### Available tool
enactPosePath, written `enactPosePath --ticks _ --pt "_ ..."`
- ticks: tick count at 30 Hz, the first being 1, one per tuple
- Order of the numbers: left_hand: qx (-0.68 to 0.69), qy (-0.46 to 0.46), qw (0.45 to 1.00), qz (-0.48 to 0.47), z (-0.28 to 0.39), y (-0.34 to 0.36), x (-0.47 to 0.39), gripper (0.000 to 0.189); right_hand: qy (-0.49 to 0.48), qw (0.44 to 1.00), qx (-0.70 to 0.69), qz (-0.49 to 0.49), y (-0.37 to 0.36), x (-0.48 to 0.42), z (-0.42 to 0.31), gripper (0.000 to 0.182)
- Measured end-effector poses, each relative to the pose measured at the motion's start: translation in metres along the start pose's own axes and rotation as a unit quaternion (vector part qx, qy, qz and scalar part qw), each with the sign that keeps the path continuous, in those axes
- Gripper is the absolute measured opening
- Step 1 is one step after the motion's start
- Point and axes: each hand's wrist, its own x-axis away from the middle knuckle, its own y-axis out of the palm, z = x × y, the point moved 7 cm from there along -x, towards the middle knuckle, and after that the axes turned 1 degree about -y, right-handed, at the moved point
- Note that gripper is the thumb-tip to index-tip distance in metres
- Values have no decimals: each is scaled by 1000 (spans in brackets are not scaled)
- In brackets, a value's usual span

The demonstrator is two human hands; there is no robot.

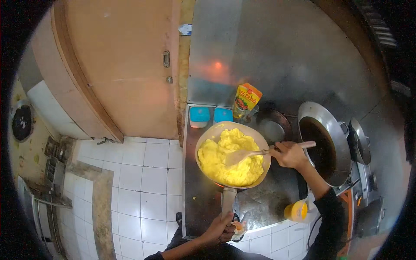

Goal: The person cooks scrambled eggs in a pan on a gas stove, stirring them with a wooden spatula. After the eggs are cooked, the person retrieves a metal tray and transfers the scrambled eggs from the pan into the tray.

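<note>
A light-coloured frying pan point(266, 169) sits over the stove and holds a thick, lumpy yellow mash point(240, 172). My left hand point(221, 228) grips its pale handle point(229, 198) near the end. In my right hand point(290, 155) is a light spatula point(239, 156), gripped around the shaft; its broad blade rests in the mash. An orange glow shows under the pan's near rim. A crumpled, whitish-orange thing point(240, 226) is beside my left hand; what it is I cannot tell.
Two blue-lidded tubs point(199, 114) and a yellow-orange pouch with writing point(247, 97) stand behind the pan. A dark skillet point(273, 130) and a large wok point(307, 112) with dark contents are farther right. A yellow cup point(295, 211) sits near the front right edge. A metal wall panel point(276, 48) rises behind.
</note>
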Motion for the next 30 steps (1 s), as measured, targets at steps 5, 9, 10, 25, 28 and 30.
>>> enactPosePath --ticks 5,9,10,25,28,30 --pt "17 -4 1000 15 -2 2 -1 31 213 976 28 19 -16 11 -8 11" --pt "41 8 999 -33 -13 -5 -13 28 372 925 40 -70 38 14 -3 12" --pt "44 14 998 -46 -14 -5 -15 28 392 915 41 -86 54 12 1 13" --pt "9 -36 999 -29 -5 -5 -5 44 -42 916 -240 -318 111 -242 -6 15" --pt "85 -68 991 -77 -20 -12 -14 47 -117 931 -87 -334 93 -255 -54 12" --pt "116 -73 979 -151 -43 -19 -31 50 -142 937 -128 -293 70 -237 -71 10"
